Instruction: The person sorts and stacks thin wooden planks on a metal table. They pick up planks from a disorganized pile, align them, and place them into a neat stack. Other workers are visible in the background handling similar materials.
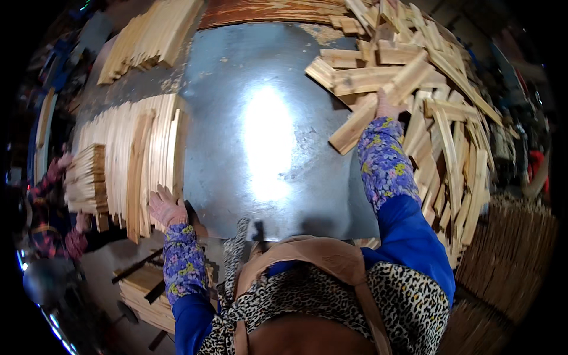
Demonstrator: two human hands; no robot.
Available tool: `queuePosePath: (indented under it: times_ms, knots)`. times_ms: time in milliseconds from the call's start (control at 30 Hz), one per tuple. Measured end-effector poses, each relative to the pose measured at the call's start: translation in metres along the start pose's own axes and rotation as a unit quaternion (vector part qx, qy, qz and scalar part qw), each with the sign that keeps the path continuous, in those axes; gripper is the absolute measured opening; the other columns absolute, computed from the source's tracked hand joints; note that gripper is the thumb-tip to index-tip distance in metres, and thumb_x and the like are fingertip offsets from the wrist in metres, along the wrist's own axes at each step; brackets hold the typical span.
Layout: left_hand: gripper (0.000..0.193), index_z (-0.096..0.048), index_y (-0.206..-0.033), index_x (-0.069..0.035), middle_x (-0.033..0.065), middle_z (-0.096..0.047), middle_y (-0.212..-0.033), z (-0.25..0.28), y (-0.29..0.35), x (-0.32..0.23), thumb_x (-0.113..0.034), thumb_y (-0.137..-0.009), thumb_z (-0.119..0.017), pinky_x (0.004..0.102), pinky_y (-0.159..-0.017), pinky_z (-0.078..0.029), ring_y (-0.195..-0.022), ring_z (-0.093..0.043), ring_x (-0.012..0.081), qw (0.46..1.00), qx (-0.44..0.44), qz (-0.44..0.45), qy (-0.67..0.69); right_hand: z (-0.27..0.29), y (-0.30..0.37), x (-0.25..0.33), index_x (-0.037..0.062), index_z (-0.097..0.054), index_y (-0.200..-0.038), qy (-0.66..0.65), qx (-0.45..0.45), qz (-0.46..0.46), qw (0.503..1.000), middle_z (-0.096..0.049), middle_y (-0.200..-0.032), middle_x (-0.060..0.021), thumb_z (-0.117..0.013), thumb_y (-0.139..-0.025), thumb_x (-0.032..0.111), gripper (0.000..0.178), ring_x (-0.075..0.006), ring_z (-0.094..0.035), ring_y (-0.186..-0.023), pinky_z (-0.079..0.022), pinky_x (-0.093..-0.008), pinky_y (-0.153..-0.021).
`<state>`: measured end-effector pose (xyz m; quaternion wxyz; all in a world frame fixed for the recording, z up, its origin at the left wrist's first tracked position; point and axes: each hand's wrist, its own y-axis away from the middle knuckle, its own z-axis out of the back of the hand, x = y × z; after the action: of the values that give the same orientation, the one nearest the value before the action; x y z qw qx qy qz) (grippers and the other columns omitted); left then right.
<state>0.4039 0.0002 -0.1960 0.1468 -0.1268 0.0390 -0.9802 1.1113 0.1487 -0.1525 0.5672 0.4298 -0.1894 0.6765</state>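
My right hand (387, 106), in a pink glove, is closed around the near part of a pale wooden board (354, 125). That board lies slanted across the edge of a loose heap of boards (452, 154) on the right. My left hand (168, 207), also gloved, has its fingers spread against the near end of a row of boards (121, 136) packed side by side on the left. One browner board (138, 171) lies on top of that row. Between my hands stretches a smooth grey metal tabletop (219, 100), with a bright glare in its middle.
At the left edge a co-worker's gloved hands (83, 223) are beside a short stack of boards (87, 177). Another board stack (151, 35) stands far left. Reddish-brown wood (266, 12) borders the far edge. Stacked timber (509, 254) sits at right, and more boards (148, 290) lie low at left.
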Motion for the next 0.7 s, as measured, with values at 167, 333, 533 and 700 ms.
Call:
queuePosePath:
  times_ms: [167, 333, 533, 700]
  knots:
    - [0.077, -0.056, -0.153, 0.001, 0.0292, -0.062, -0.142, 0.048, -0.004, -0.130, -0.026, -0.087, -0.085, 0.0556, -0.115, -0.046, -0.134, -0.060, 0.0431, 0.896, 0.037, -0.088, 0.434, -0.006, 0.038, -0.086, -0.0012, -0.017, -0.173, -0.137, 0.070, 0.105, 0.982, -0.049, -0.163, -0.0302, -0.093, -0.085, 0.043, 0.124, -0.0418, -0.051, -0.149, -0.037, -0.0466, -0.128]
    - [0.068, -0.069, -0.140, -0.004, 0.0228, -0.059, -0.147, 0.109, 0.028, -0.257, -0.028, -0.079, -0.086, 0.0573, -0.121, -0.042, -0.137, -0.055, 0.0431, 0.788, -0.103, -0.393, 0.463, 0.027, 0.194, -0.136, -0.0075, -0.030, -0.164, -0.148, 0.169, 0.122, 0.967, -0.067, -0.138, -0.0225, -0.085, -0.094, 0.012, 0.091, -0.0311, -0.068, -0.125, -0.055, -0.0411, -0.111]
    - [0.104, -0.043, -0.162, -0.002, 0.0255, -0.059, -0.151, 0.109, -0.005, -0.313, -0.056, -0.081, -0.080, 0.0506, -0.118, -0.047, -0.140, -0.058, 0.0400, 0.784, 0.366, -0.405, 0.294, 0.049, 0.241, -0.198, -0.0043, -0.045, -0.151, -0.213, 0.307, -0.031, 0.927, -0.073, -0.127, -0.0195, -0.084, -0.093, 0.010, 0.072, -0.0264, -0.072, -0.115, -0.059, -0.0371, -0.101]
    - [0.076, -0.067, -0.136, 0.002, 0.0270, -0.073, -0.127, 0.100, 0.032, -0.311, -0.055, -0.087, -0.077, 0.0484, -0.108, -0.053, -0.122, -0.070, 0.0411, 0.774, 0.469, -0.295, 0.307, 0.063, 0.230, -0.199, -0.0034, -0.055, -0.134, -0.139, 0.251, -0.011, 0.958, -0.074, -0.119, -0.0167, -0.076, -0.096, 0.006, 0.044, -0.0232, -0.072, -0.102, -0.061, -0.0364, -0.092]
